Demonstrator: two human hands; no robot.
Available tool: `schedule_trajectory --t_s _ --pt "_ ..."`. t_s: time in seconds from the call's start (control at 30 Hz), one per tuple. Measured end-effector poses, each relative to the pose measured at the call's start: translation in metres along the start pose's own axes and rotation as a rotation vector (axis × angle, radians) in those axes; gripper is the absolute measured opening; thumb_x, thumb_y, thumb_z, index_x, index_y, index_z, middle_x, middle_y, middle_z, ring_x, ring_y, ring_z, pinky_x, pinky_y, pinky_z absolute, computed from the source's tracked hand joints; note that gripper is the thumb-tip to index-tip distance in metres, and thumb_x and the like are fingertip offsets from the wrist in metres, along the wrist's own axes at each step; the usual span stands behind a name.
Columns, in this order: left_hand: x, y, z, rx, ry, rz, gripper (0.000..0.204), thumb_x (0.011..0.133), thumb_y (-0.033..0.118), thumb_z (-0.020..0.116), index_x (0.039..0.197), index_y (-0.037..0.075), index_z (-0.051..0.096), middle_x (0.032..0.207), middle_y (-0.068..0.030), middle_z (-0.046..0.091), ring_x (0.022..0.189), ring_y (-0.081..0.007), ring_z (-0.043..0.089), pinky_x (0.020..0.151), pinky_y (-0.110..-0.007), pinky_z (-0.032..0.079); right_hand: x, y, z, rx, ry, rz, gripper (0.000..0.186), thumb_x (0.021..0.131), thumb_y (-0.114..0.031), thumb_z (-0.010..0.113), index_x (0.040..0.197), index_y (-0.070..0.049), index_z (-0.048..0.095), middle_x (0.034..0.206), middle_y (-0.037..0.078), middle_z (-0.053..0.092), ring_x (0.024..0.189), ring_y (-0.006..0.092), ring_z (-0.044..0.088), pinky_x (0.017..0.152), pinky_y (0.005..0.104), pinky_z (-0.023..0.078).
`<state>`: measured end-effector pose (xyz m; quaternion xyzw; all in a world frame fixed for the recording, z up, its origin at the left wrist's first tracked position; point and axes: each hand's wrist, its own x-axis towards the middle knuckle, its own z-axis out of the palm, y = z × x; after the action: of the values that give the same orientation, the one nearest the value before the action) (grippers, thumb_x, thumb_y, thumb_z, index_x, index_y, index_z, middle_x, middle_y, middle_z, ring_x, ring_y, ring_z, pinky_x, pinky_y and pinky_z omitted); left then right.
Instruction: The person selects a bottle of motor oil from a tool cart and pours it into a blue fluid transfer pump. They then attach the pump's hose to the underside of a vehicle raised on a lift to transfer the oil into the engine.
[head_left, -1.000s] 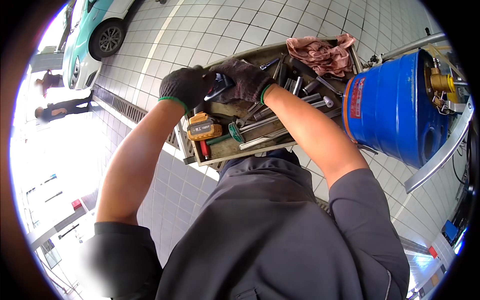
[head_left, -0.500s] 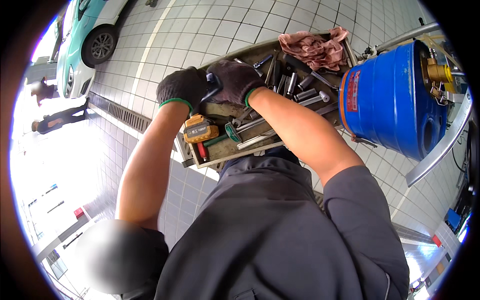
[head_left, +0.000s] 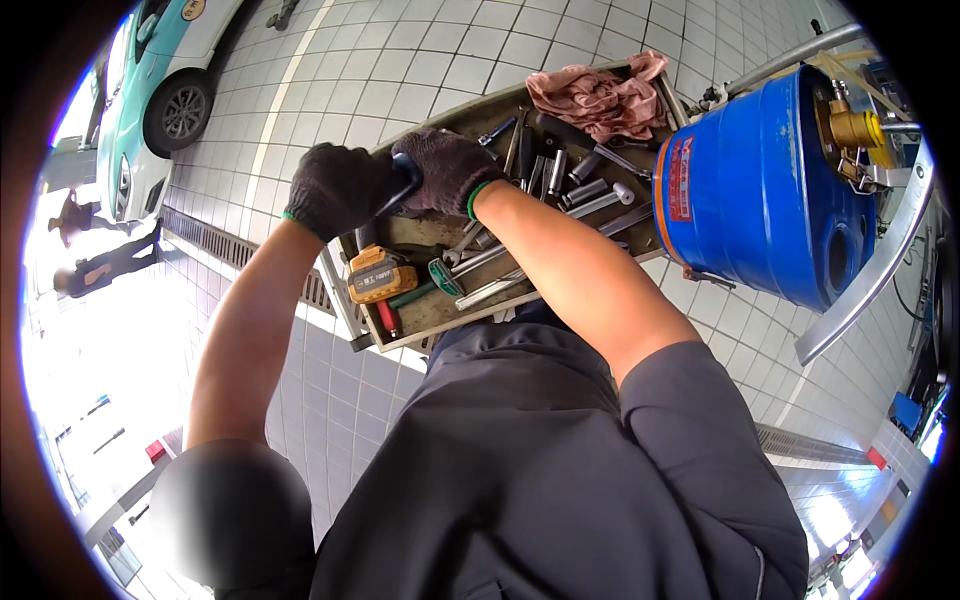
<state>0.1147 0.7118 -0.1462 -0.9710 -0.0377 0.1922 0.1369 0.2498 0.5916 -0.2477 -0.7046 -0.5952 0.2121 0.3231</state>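
Both my hands wear dark knit gloves with green cuffs and meet above the left end of a tool tray (head_left: 450, 322). My left hand (head_left: 338, 190) is closed in a fist; what its fingers hold is hidden. My right hand (head_left: 440, 172) is closed around a dark blue, curved bar-like piece (head_left: 410, 178) that shows between the two gloves. I cannot tell its kind. Below my left hand, a cordless power tool with a yellow and black battery (head_left: 381, 276) lies in the tray. Beside it are a green-headed tool (head_left: 445, 277) and a red handle (head_left: 388, 318).
Sockets (head_left: 557, 172), wrenches and ratchets fill the tray's right part, with a crumpled pink rag (head_left: 600, 100) at its far edge. A blue drum (head_left: 765, 190) with a brass fitting stands right. A floor grate (head_left: 215, 235), a car (head_left: 150, 130) and two people are left.
The whole view has shifted, so the tray and drum sit slightly further left. My hands stay together, with a slightly wider gap, and more of the curved piece shows between them.
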Motion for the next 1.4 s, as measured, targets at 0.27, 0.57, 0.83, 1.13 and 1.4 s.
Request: schedule_trajectory --t_s 0.27,0.57,0.83,1.13,1.4 --pt "0.012 0.034 0.003 -0.212 -0.059 -0.696 0.047 0.106 0.050 0.051 0.108 0.010 0.075 0.093 -0.0182 0.080 0.087 -0.0359 0.080 0.077 -0.053 0.061 0.002 0.001 -0.002 -0.076 -0.023 0.056 0.051 0.075 -0.044 0.089 0.114 -0.014 0.075 0.112 0.017 0.077 0.109 0.0375 0.075 0.094 0.0492 0.060" --pt "0.000 -0.003 -0.020 -0.017 -0.052 0.063 0.035 0.100 0.047 0.065 0.105 0.012 0.069 0.082 -0.0145 0.073 0.075 -0.0332 0.075 0.065 -0.049 0.057 -0.006 -0.010 -0.016 0.019 -0.064 0.042 0.052 0.076 -0.047 0.088 0.115 -0.014 0.076 0.117 0.019 0.077 0.110 0.0371 0.076 0.096 0.0478 0.061" --pt "0.005 0.045 0.002 -0.230 -0.039 -0.686 0.040 0.107 0.047 0.049 0.112 0.014 0.072 0.095 -0.0186 0.079 0.089 -0.0384 0.079 0.076 -0.055 0.061 -0.003 0.000 -0.017 -0.049 -0.087 0.025 0.063 0.072 -0.049 0.089 0.118 -0.010 0.074 0.115 0.019 0.078 0.110 0.0382 0.075 0.097 0.0499 0.059" --pt "-0.005 -0.005 -0.013 -0.084 -0.023 0.148 0.029 0.096 0.043 0.069 0.098 0.014 0.071 0.077 -0.0105 0.069 0.072 -0.0311 0.072 0.063 -0.047 0.054 -0.003 0.003 -0.005 -0.028 -0.131 0.086 0.059 0.074 -0.050 0.088 0.117 -0.011 0.075 0.116 0.017 0.078 0.108 0.0363 0.076 0.095 0.0461 0.061" --pt "0.012 0.015 -0.019 -0.466 -0.130 -0.867 0.035 0.104 0.042 0.055 0.116 0.017 0.077 0.117 -0.0107 0.077 0.111 -0.0328 0.076 0.086 -0.048 0.061 0.000 -0.016 0.010 0.016 0.198 0.178 0.060 0.069 -0.045 0.096 0.113 -0.015 0.069 0.113 0.014 0.073 0.111 0.0377 0.071 0.097 0.0496 0.059"
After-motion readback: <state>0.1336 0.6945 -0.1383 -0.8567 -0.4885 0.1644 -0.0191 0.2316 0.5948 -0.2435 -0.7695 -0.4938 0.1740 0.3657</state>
